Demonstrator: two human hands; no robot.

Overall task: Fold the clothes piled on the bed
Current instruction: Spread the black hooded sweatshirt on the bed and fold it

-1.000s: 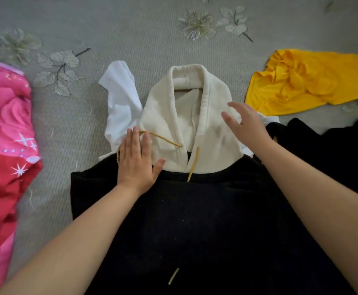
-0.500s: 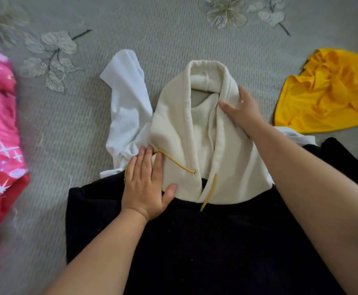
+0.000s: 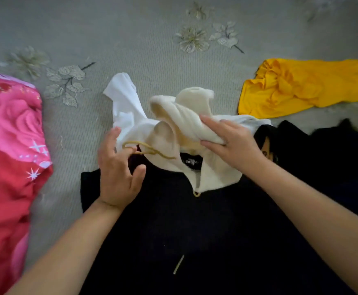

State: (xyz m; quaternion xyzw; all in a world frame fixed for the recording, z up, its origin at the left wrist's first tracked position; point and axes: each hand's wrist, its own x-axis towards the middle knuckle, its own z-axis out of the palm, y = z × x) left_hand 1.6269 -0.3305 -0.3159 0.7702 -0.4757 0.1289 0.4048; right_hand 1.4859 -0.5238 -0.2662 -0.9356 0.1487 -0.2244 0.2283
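Garment in hand: black knit hoodie with a cream fleece hood (image 3: 195, 220), body spread flat on the grey embroidered bedspread (image 3: 131, 39), near the bed's near edge; the hood end points to the far edge.
Right hand (image 3: 233, 145): grip clamped on the bunched cream hood (image 3: 186, 116), lifting it off the bed and over the collar, where a black label shows.
Left hand (image 3: 116, 167): fingers apart and loosely bent, holding nothing firmly; the mustard-yellow drawstring (image 3: 150, 151) lies just at its fingertips, whether touching cannot be told.
Risk, cord: the loose loop may snag a finger and pull the hood askew, judging by how close it lies.
Risk, underlying cloth: the white garment (image 3: 124, 107) lies partly under the hood and may be dragged into the fold.
Risk, body: with no hand pressing it, the black body may shift or wrinkle.
Surroundings: crumpled yellow garment (image 3: 301, 86) toward the right edge, pink rose-print fabric (image 3: 7, 156) at the left edge, both well apart from the hood.
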